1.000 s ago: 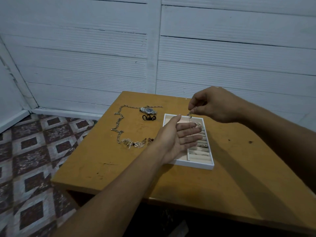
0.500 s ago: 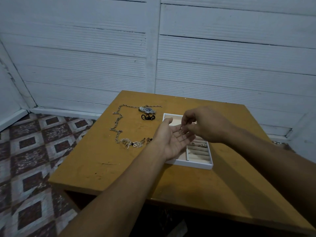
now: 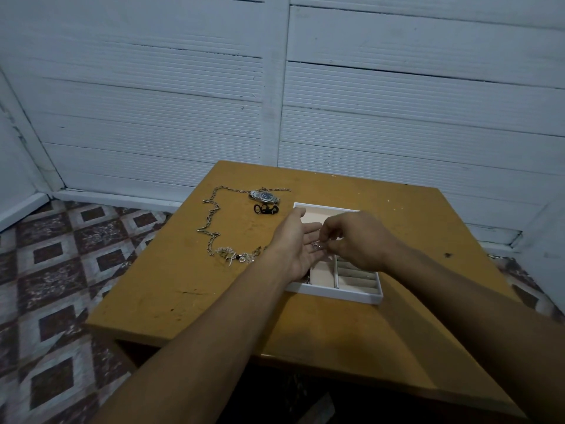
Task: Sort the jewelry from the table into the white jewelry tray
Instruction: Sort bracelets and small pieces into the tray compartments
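White tray [image 3: 336, 294], ochre table [image 3: 183, 286] — brown-and-grey diamond-patterned floor [image 3: 55, 255].

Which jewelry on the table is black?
The small looped piece just in front of the watch, beside the tray's far left corner. The watch and long chain are silvery.

The white jewelry tray [image 3: 336, 293], cream-lined with ring rolls on its right side, lies flat mid-tabletop. The silver chain necklace [image 3: 211, 215] snakes along the left edge, charms at its near end. The watch [image 3: 264, 196] and the black piece [image 3: 266, 209] lie toward the far edge, just left of the tray. A small silver piece [image 3: 316, 245] rests on your left hand [image 3: 295, 243], pinched by your right hand [image 3: 354, 240].
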Motion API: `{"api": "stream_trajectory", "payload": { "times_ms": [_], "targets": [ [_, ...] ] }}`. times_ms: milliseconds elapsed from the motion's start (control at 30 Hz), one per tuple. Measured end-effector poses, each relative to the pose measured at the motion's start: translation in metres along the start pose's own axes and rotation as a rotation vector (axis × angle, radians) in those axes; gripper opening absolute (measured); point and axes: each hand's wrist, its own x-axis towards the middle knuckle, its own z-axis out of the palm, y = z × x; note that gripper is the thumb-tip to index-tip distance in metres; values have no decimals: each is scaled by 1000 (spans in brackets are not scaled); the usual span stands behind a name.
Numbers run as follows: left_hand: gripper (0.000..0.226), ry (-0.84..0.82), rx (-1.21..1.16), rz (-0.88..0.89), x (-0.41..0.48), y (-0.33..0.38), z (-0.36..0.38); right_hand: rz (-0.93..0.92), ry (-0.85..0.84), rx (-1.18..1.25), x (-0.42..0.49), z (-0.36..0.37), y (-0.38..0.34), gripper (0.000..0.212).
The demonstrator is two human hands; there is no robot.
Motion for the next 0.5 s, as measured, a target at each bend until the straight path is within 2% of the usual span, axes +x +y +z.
{"api": "stream_trajectory", "payload": {
  "times_ms": [267,500],
  "targets": [
    [51,13,37,-25,0,7,-2,114,84,318,3,17,6,13],
    [54,-1,73,-34,0,8,2,134,96,346,-2,14,14,16]
  ]
}}
